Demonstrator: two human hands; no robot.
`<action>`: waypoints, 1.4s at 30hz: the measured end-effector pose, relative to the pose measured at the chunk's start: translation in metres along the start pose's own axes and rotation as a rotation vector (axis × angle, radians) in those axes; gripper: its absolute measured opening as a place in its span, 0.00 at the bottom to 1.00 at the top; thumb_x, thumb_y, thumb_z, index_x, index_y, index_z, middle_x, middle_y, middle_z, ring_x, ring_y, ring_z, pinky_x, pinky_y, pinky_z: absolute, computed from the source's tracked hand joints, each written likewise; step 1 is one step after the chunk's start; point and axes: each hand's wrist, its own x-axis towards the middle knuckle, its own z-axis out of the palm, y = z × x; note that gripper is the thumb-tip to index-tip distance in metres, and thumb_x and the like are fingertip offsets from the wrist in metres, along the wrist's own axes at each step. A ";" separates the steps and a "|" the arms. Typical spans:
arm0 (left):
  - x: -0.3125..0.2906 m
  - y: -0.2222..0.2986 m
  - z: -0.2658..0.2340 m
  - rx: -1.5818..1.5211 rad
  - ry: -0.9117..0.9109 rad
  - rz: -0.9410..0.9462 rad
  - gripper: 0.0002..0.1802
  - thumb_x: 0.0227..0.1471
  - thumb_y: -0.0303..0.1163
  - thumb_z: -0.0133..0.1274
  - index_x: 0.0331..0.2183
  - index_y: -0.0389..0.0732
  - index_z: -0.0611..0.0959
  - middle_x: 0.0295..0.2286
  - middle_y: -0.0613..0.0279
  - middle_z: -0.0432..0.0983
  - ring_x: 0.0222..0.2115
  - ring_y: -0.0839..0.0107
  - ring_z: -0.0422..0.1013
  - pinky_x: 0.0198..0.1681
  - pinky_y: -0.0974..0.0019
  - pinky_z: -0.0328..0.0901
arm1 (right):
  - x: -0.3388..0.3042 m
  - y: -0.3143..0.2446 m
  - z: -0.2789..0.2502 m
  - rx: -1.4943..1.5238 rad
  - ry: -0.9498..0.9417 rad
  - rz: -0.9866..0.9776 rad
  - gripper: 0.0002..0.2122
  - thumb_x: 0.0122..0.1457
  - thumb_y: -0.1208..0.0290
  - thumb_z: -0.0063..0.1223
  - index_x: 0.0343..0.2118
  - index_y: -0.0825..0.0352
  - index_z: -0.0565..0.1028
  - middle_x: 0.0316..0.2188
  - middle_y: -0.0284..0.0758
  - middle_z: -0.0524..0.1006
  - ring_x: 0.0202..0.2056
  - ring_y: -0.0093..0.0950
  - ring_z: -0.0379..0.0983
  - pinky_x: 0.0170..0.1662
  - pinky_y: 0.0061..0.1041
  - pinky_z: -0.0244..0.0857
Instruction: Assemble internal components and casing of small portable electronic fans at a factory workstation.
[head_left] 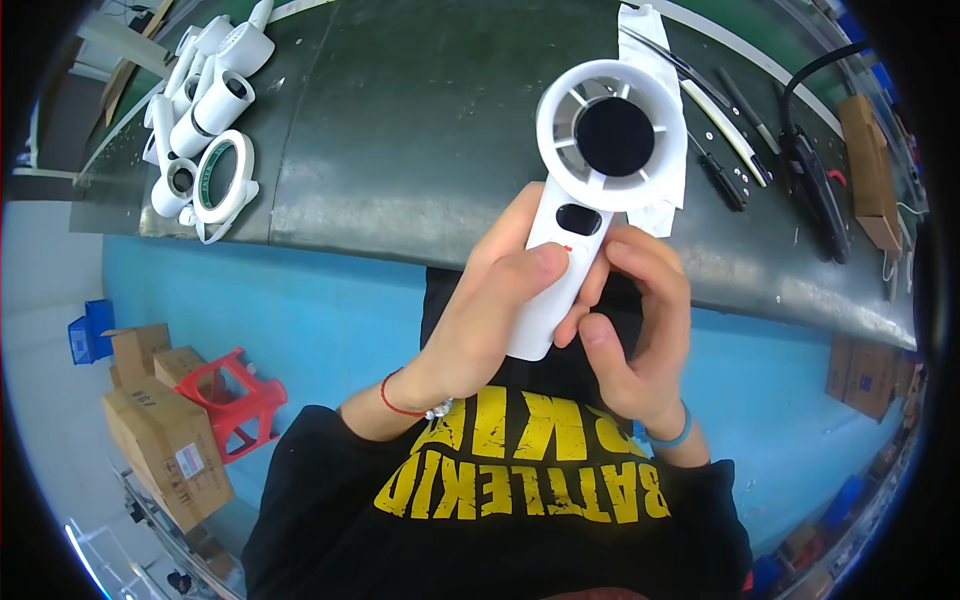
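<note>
While the left hand [480,322] grips the fan [590,192] by its handle at one o'clock, thumb across its front, apparently steadying it head-up, the right hand [655,340] curls loosely alongside; contact unclear. Spare fans [207,112], tape [246,165] at ten; tools [722,182] at two. Fan's head partly blocks white paper [655,218].

From my end: dark green bench [400,120], white handheld gadgets [208,112] piled left by a tape roll [246,165]. Over right I've got a white sheet [668,205], screwdriver [728,188], corded black tool [815,190], cardboard box [870,170], and maybe tiny screws [709,136].
</note>
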 end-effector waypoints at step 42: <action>-0.003 -0.015 0.000 0.063 0.136 0.035 0.17 0.63 0.38 0.40 0.46 0.35 0.68 0.25 0.66 0.69 0.21 0.83 0.63 0.24 0.78 0.58 | -0.004 0.005 -0.001 0.013 -0.097 0.153 0.28 0.47 0.70 0.67 0.52 0.71 0.70 0.40 0.42 0.76 0.41 0.39 0.74 0.46 0.31 0.67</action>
